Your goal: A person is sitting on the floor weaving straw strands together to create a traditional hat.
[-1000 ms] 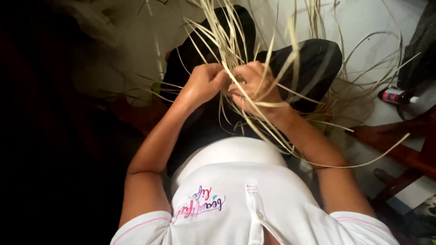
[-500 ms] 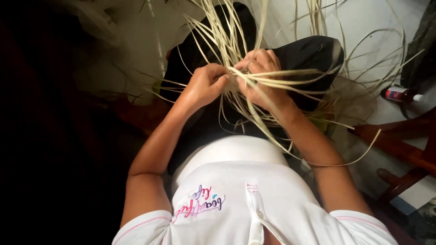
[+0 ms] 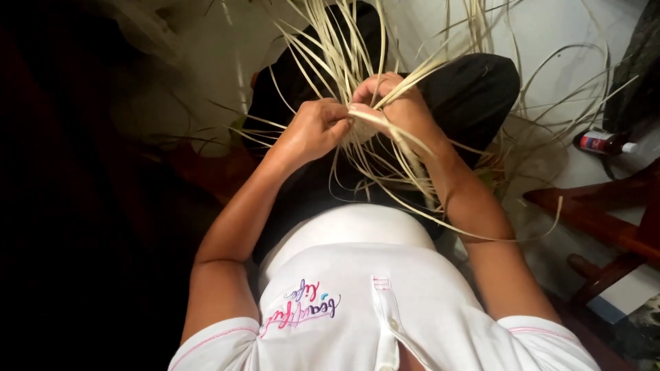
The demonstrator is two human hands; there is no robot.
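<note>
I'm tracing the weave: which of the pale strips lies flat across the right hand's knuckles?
The broad strip running from the left hand over the right hand; the other strips fan out loose.

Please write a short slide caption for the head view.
Both hands, left hand and right hand, grip pale straw strips over the lap.

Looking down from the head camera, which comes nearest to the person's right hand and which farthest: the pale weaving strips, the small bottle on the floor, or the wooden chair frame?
From the right hand:
1. Pale strips: gripped in that hand, over the lap.
2. Small bottle: on the floor, out to the right.
3. Wooden chair frame: lower right; close to the bottle's distance, so this order is not firm.
</note>
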